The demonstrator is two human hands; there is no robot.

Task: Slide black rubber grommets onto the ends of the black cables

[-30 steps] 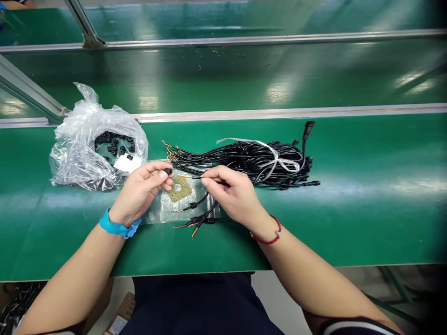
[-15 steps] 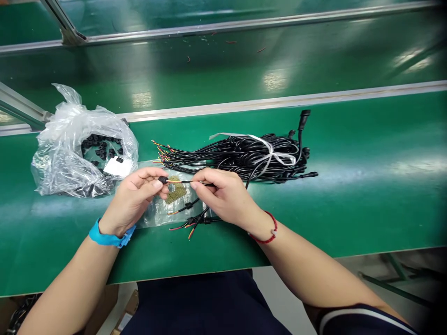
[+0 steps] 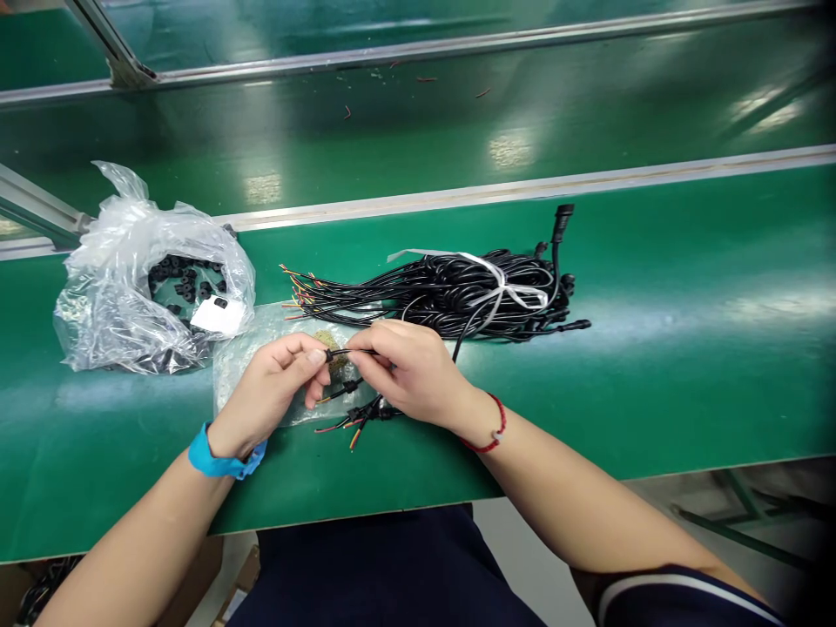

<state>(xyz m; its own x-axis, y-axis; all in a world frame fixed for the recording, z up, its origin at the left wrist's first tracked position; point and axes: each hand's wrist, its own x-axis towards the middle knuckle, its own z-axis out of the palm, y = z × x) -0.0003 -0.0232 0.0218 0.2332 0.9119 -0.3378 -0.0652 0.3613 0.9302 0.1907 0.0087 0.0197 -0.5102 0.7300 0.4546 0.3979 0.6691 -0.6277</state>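
Note:
My left hand pinches a small black ring-shaped part between thumb and fingers. My right hand pinches a thin black cable whose end meets that part. Both hands hover over a flat clear plastic bag lying on the green bench. Under my right hand lie a few short black cables with red and orange wire ends. A tied bundle of black cables lies just behind my hands.
A crumpled clear bag with several small black parts and a white label sits at the left. A metal rail runs behind the bench, with a green belt beyond it. A slanted metal strut stands at far left.
My hands have come together: the cable end and the black part, apart a second ago, now meet. Both hands sit slightly lower and nearer to me.

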